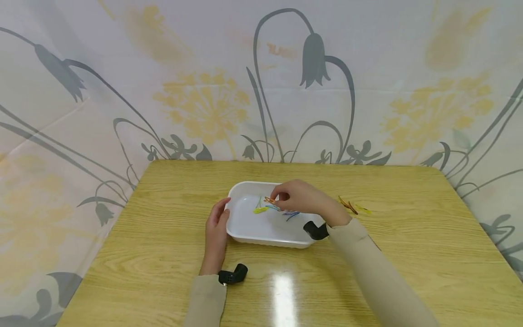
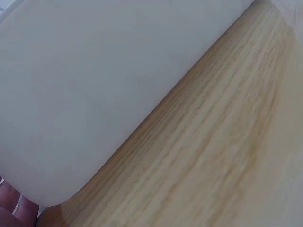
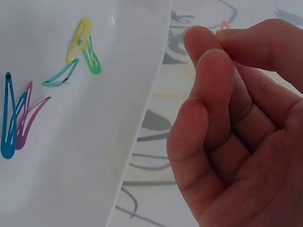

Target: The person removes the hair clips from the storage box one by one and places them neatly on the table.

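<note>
A white tray (image 1: 249, 227) sits on the table, with my left hand (image 1: 216, 227) holding its left side, fingers and thumb at the rim. Over the tray, my right hand (image 1: 300, 195) pinches an orange snap hair clip (image 1: 268, 200) between thumb and fingertip. Only a bit of that clip shows past the fingers in the right wrist view. Inside the tray lie a yellow clip (image 3: 85, 23) overlapping a green clip (image 3: 96, 67), a teal clip (image 3: 53, 84), and a blue clip (image 3: 8, 152) against a purple clip (image 3: 21, 142).
On the wooden table (image 1: 163, 254), right of the tray, lie brown-orange hair clips (image 1: 348, 205) and yellow clips (image 1: 362, 210), partly behind the right wrist. A flower-patterned cloth (image 1: 204, 45) hangs along the table's back edge. Each wrist wears a black camera.
</note>
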{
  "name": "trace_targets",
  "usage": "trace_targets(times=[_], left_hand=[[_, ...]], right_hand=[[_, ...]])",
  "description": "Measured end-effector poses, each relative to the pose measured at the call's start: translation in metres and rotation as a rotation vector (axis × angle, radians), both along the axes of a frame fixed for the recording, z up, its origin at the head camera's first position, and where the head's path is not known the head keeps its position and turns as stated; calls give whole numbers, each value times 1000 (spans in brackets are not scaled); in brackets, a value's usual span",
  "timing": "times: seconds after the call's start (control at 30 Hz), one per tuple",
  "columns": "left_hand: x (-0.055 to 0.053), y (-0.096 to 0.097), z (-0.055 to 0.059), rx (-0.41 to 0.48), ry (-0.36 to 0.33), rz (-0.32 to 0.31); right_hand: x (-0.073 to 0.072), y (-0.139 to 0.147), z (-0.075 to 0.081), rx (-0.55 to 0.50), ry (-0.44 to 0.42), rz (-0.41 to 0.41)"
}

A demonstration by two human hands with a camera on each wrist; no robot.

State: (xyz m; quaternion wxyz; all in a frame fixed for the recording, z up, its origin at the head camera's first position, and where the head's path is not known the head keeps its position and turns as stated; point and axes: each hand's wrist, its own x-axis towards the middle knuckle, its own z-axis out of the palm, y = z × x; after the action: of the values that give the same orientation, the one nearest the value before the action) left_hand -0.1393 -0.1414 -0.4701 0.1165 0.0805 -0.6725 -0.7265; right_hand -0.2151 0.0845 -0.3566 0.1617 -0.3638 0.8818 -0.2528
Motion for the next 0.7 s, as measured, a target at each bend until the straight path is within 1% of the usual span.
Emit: trace_targets(times=[0.2,0.33,0.5,0.57,0.7], left_hand=[[0,1,1,15,11,3],[0,1,1,19,14,-1],[1,0,2,11,5,-7],[1,0,2,13,0,-10],[1,0,2,22,-7,-15]], right_hand=[[7,17,-1,-50,-27,-64],[11,29,-4,-94,-8,-96],[17,46,-8,-178,25,-152],[19,52,-11,-216,24,-182],[24,63,-19,-277,-9,-269]])
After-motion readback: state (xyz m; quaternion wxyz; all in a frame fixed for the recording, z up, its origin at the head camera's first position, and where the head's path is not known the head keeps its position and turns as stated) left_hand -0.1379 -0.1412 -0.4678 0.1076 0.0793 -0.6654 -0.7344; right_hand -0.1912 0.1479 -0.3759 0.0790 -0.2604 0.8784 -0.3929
